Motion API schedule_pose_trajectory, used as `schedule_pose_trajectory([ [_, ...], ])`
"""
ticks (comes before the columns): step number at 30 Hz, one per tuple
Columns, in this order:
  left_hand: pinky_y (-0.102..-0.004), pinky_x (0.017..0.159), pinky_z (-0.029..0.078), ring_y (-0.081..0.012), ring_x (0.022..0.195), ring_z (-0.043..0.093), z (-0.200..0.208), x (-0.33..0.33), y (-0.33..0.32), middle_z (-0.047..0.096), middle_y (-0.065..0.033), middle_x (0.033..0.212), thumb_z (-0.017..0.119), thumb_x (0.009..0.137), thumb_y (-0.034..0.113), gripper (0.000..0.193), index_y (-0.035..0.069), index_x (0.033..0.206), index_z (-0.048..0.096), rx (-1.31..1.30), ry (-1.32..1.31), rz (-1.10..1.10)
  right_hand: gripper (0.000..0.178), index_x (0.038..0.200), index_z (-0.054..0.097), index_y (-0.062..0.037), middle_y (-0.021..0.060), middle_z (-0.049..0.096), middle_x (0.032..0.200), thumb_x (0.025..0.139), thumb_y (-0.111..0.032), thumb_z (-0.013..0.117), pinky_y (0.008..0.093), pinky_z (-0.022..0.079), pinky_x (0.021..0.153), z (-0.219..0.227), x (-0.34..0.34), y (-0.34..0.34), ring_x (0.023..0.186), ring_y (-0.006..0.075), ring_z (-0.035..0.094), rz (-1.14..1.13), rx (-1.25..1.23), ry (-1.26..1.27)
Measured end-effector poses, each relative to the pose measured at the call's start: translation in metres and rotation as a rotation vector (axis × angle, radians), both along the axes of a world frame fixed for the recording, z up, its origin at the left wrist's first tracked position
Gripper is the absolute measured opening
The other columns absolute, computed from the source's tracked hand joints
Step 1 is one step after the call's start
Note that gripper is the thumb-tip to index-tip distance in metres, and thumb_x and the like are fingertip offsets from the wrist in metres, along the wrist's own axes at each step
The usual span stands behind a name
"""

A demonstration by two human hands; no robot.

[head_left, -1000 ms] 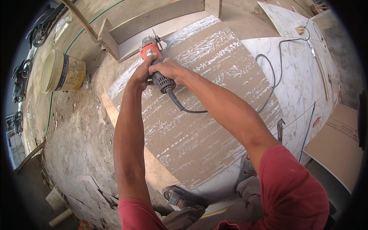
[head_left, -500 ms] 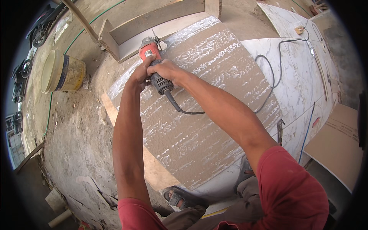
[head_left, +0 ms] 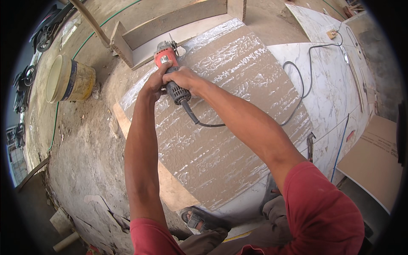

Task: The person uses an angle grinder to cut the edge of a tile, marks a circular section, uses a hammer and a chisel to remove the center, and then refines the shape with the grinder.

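- Nearest to me, my sandalled foot (head_left: pixel 196 220) is planted at the close edge of the large brown tile with the rough, ribbed back (head_left: pixel 229 127), which lies flat on a pale board (head_left: pixel 170 189) over the dusty ground.
- Both my forearms reach away from me over that tile, side by side, and meet at the tool.
- My right hand (head_left: pixel 183 79) is clenched round the dark ribbed rear handle of the red-and-grey angle grinder (head_left: pixel 170 68); my left hand (head_left: pixel 155 83) is wrapped on the tool's left flank, just beside and touching the right.
- The grinder's long axis runs from the handle under my fists away to its red head, tilting slightly left, so the disc end lies beyond my knuckles at the tile's far left corner.
- Its black power cord (head_left: pixel 293 106) leaves the handle toward me, then loops off right across the tile and the white marbled slab (head_left: pixel 331 85).
- Beyond the disc sits a long wooden trough-like frame (head_left: pixel 170 25); off to the far left stands a cream plastic bucket (head_left: pixel 68 80), well apart.
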State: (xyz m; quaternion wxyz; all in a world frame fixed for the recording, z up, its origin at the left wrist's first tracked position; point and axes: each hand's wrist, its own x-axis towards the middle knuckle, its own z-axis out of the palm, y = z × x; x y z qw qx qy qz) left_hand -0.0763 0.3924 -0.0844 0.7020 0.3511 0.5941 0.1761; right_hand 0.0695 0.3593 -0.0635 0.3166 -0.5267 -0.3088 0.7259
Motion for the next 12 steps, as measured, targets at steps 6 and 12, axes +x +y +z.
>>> schedule_pose_trajectory([
  [6,-0.0492,0.094,0.042,-0.0281,0.105,0.059,0.001,0.005,-0.004,0.064,-0.0123,0.118,0.060,0.085,0.067,0.071,0.008,0.123,0.061,0.032,0.022,0.024,0.038,0.090,0.066,0.0143,0.0170,0.068,0.076,0.070,-0.016,0.075,0.0353,0.053,0.047,-0.011,0.001,0.000,0.056,0.0228,0.066,-0.015,0.037,-0.052],
  [12,-0.0523,0.101,0.041,-0.0312,0.113,0.058,0.014,0.014,-0.013,0.063,-0.0133,0.126,0.058,0.087,0.065,0.069,0.010,0.129,0.061,0.044,0.055,0.023,0.031,0.098,0.066,0.0102,0.0171,0.071,0.084,0.077,-0.012,0.070,0.0321,0.056,0.053,-0.009,0.007,0.000,0.064,0.0214,0.070,0.044,0.040,-0.001],
])
